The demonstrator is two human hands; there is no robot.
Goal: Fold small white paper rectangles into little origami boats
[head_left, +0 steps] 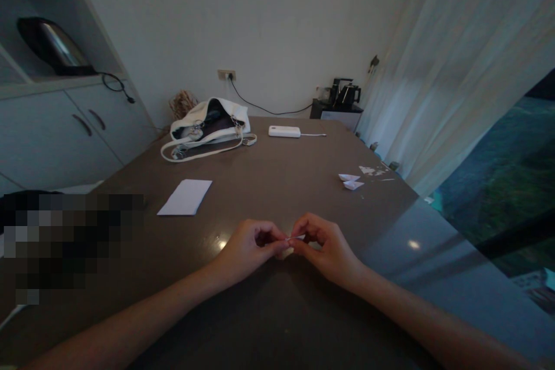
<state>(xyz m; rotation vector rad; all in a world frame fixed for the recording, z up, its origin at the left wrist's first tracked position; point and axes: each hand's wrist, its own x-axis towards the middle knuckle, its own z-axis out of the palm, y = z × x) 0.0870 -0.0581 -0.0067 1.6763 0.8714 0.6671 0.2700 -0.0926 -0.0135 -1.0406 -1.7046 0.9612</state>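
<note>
Close to the table's near side, my left hand (255, 245) and my right hand (323, 245) meet with their fingertips pinched together. Between them is a small folded piece of paper (285, 253), mostly covered by the fingers; its full shape is hidden. Both hands grip it, thumbs toward me. To the right, beyond my right hand, two small folded paper boats (350, 181) lie side by side. A stack of white paper sheets (185, 198) rests on the table beyond my left hand.
A white handbag (210, 127) with a strap sits at the table's far left, and a white power bank (284, 132) with a short cable lies right of it. Paper scraps (373, 171) are near the right edge, beside the curtain (416, 58). A blurred patch covers the left side.
</note>
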